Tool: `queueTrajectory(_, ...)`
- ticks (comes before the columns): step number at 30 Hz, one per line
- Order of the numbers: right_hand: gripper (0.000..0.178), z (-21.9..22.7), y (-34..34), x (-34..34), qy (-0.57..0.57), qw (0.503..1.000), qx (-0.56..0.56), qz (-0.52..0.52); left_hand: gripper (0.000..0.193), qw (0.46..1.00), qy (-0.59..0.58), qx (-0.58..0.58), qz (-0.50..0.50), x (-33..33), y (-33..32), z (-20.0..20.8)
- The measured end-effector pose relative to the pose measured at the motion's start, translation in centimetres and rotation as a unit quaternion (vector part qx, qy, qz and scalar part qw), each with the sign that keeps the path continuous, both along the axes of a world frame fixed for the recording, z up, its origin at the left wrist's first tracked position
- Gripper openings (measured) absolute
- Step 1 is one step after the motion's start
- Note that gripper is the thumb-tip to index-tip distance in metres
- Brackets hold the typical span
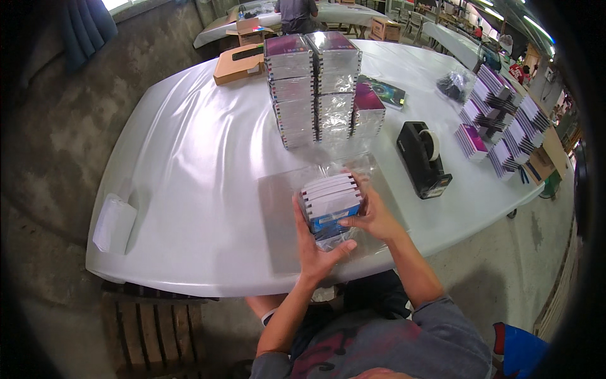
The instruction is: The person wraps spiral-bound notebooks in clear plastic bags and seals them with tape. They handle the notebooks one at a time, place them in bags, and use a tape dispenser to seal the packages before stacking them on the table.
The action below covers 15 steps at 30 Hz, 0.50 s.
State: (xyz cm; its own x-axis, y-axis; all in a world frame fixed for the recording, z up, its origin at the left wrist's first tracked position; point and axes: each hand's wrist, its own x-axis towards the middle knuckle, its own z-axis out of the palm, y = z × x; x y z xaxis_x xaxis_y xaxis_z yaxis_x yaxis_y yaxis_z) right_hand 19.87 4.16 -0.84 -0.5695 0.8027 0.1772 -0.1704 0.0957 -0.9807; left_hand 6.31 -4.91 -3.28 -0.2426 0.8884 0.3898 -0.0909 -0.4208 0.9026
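Observation:
A stack of thin white pieces with dark edge marks and a blue face (330, 197) is between my two hands, close to the table's near edge. I cannot make out whether the pieces are booklets or flat boxes. Clear plastic wraps loosely around the stack. My left hand (317, 254) grips its left and near side, thumb stretched along the bottom. On the right side, my right hand (376, 219) closes round it, with the thumb across the blue face. Beneath lies a flat translucent sheet (276, 218). Part of the stack is hidden behind my fingers.
Tall plastic-wrapped stacks (314, 95) stand beyond my hands. A black tape dispenser (421, 161) is to the right. Further right are purple-and-white stacks (499, 117); a cardboard box (237, 65) lies at the back. White paper (115, 224) sits at the left edge. Another person (297, 16) is at a far table.

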Motion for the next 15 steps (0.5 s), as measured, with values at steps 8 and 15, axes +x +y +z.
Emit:
queueTrajectory(8, 0.111, -3.8, -0.2, 0.1, -0.095, 0.992, 0.085, -0.015, 0.132, 0.986, 0.142, -0.037, 0.075, 0.6, 0.0, -4.2)
queueTrajectory(15, 0.107, -4.2, -1.1, 1.2, -0.168, 0.958, 0.22, -0.071, 0.101, 0.942, 0.282, 0.041, 0.18, -1.3, -1.3, -1.3)
